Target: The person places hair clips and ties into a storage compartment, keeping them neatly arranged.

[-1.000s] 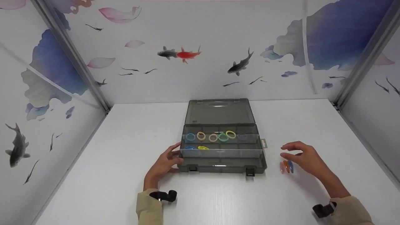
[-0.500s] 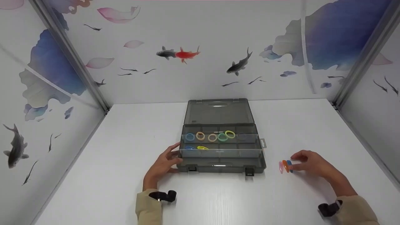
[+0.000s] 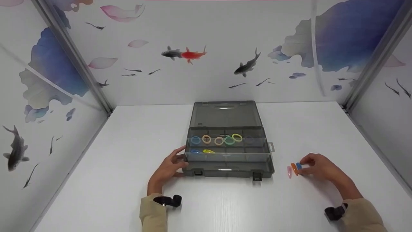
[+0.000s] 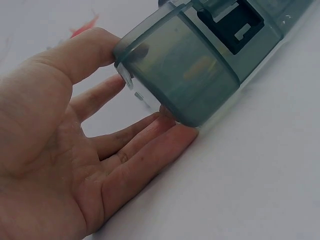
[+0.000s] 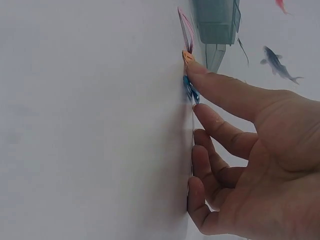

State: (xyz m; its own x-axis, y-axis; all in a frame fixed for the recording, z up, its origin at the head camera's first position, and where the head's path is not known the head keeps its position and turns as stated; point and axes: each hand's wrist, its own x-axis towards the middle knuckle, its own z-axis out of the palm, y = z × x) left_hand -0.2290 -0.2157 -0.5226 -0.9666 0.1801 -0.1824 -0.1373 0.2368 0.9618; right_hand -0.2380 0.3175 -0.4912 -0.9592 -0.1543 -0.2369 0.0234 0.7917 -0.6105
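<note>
A grey translucent compartment box lies with its lid raised back. My left hand holds its left end; in the left wrist view, the thumb is on the upper rim of the box and the other fingers touch its side and lower corner. To the right of the box, my right hand pinches a blue hair clip between thumb and index finger. The right wrist view shows this blue hair clip at those fingertips. Beside it lie an orange hair clip and a pink hair clip.
Several coloured hair ties sit in the box's rear row. The middle row holds a blue clip and a yellow clip. A clear hang tab sticks out at the box's right. White printed walls enclose the white table.
My right hand has shifted right from over the clips, and its thumb and index finger have come together on the blue hair clip. The left hand stays at the box.
</note>
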